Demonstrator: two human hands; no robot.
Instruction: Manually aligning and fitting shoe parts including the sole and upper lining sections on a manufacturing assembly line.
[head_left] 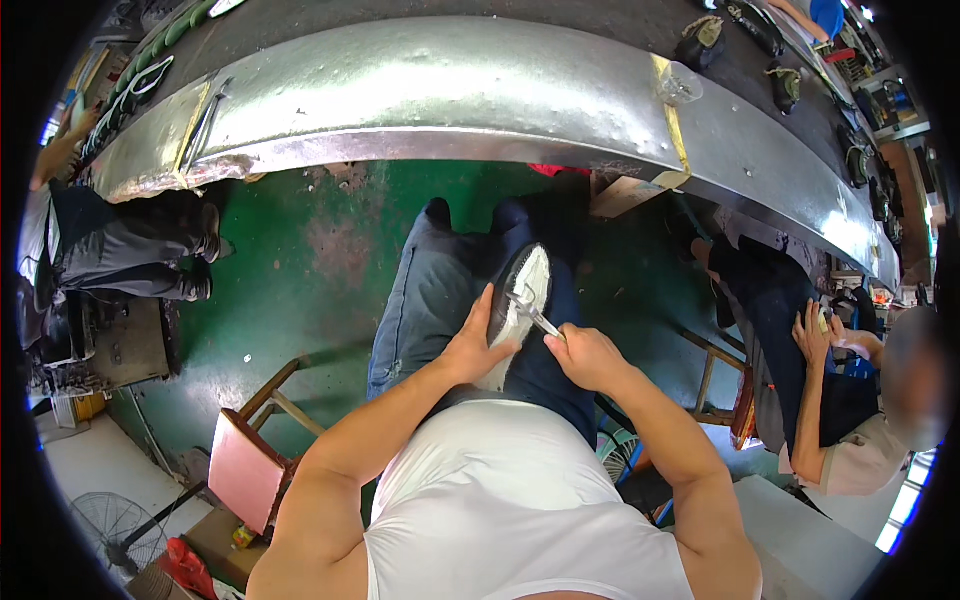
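Observation:
A dark shoe (537, 270) lies on my lap with its whitish underside facing up and its toe pointing away from me. My left hand (475, 345) is wrapped around the left side of the shoe, thumb stretched across the underside. In my right hand (588, 356) is a silvery metal hand tool (541, 321), its handle end between the fingers. The curved head of the tool touches or hovers just over the middle of the underside; I cannot tell which. My fingers hide part of the tool's handle.
A metal-covered bench edge (420, 90) runs across in front of my knees. Several dark shoes, including one shoe (700, 42), stand on the bench at the right. A co-worker (850, 400) sits to my right, another person (120, 240) at the left. A pink-seated chair (245, 468) stands left.

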